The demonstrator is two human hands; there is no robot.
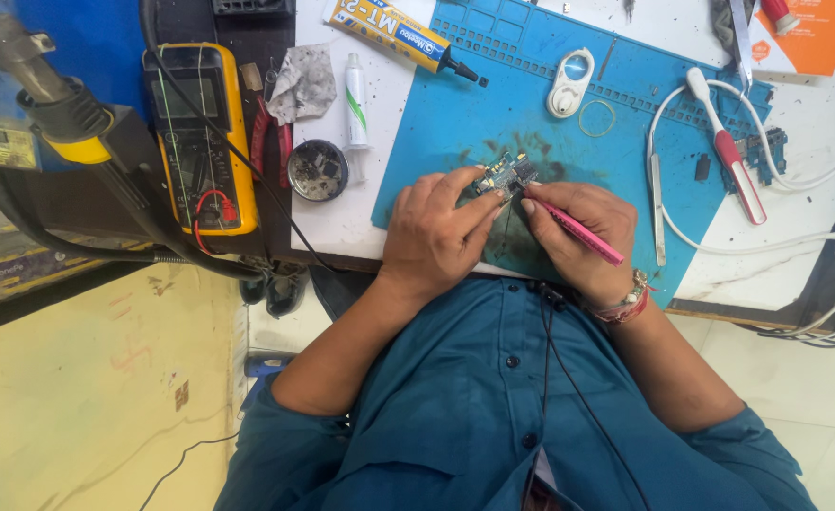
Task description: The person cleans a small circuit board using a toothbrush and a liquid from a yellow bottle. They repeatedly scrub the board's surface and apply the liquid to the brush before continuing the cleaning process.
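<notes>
Left hand (434, 234): palm down, fingers pinched on the small circuit board (506, 176).
Right hand (583, 232): fingers clamped around a pink tool (580, 233), tip just beside the board.

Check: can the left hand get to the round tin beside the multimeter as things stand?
Probably yes. The round tin sits open on the bench, nothing between it and the left hand, though its fingers hold the small circuit board.

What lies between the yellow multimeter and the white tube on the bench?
In the head view, red-handled pliers and a crumpled cloth lie between the multimeter and white tube.

matt blue rubbery mat (455, 114), glossy pink plastic tool (583, 232)
</notes>
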